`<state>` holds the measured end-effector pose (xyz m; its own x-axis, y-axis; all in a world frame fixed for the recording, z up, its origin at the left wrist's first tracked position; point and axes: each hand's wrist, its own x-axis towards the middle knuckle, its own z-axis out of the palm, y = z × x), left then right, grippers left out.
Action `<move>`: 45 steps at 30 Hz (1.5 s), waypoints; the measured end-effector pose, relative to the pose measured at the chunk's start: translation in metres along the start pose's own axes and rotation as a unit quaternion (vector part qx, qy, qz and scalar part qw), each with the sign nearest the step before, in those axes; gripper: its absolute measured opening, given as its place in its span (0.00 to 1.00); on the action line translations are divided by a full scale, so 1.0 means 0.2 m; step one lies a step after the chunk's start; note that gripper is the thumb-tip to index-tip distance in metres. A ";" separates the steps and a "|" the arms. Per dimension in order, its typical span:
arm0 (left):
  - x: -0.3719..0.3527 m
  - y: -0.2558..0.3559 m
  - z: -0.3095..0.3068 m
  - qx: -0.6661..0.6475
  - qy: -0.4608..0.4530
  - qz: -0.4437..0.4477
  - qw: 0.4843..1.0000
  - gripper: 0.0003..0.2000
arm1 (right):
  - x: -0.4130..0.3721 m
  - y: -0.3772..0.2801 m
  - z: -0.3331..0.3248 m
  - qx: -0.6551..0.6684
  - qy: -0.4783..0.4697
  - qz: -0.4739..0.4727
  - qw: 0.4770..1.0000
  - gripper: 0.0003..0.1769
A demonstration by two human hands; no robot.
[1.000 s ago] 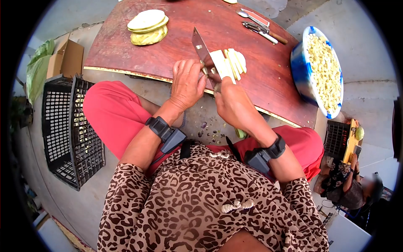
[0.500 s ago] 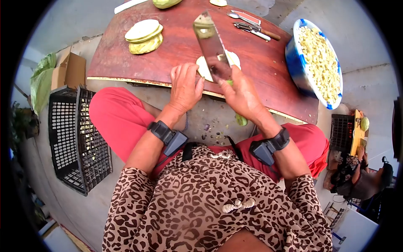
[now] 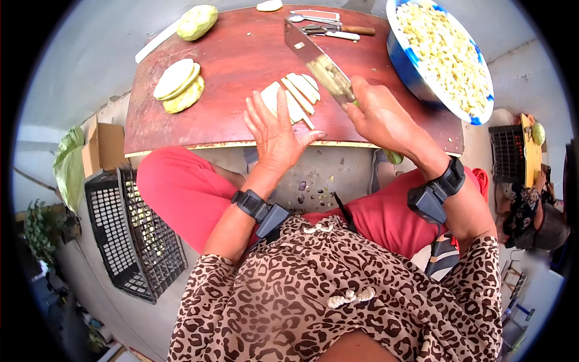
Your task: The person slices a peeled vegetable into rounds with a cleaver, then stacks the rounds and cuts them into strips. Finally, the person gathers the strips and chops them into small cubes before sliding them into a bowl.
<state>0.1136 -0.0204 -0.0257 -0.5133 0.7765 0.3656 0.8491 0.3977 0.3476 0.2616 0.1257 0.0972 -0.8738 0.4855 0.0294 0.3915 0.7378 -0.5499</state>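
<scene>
Head view. Left hand (image 3: 276, 140): fingers spread wide, thumb out to the side, gripping nothing, over the near part of the red surface (image 3: 232, 57). Cut pale pieces (image 3: 295, 101) lie at its fingertips, some in long sticks, some broader; whether the fingers touch them is hard to tell, as the hand covers part of the pile.

Right hand (image 3: 386, 117): fingers closed round the handle of 1 cleaver (image 3: 319, 63). Blade raised, tilted, tip toward the far side; pale patches on its face, perhaps bits or reflection.

Left part of surface: stack of pale round slices (image 3: 177, 79). Beyond it, 1 peeled whole vegetable (image 3: 197, 23) beside a long white strip (image 3: 158, 42). Far edge: 1 pale piece (image 3: 269, 6), then a spoon (image 3: 297, 19) and a brown-handled tool (image 3: 357, 29), close together. Right: blue-and-white bowl (image 3: 405, 65), heaped with diced pieces (image 3: 443, 54).

Floor, left: black crate (image 3: 137, 232), cardboard box (image 3: 110, 145). Far right: 1 seated person (image 3: 540, 220).
</scene>
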 end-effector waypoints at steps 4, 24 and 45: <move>0.02 0.03 -0.01 0.005 0.007 -0.007 1.000 0.58 | -0.01 -0.02 -0.02 0.021 -0.009 0.004 1.000 0.11; 0.07 -0.05 0.05 0.027 0.023 -0.003 0.999 0.48 | -0.02 -0.02 0.04 -0.018 -0.022 0.039 0.999 0.08; 0.07 -0.19 -0.04 0.024 -0.025 0.053 0.998 0.42 | -0.02 -0.03 0.03 -0.033 -0.035 0.049 0.998 0.08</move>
<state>0.0735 -0.0281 -0.0269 -0.4140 0.8386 0.3540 0.9041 0.3336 0.2669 0.2616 0.1160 0.0961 -0.8477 0.5242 -0.0810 0.4916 0.7190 -0.4912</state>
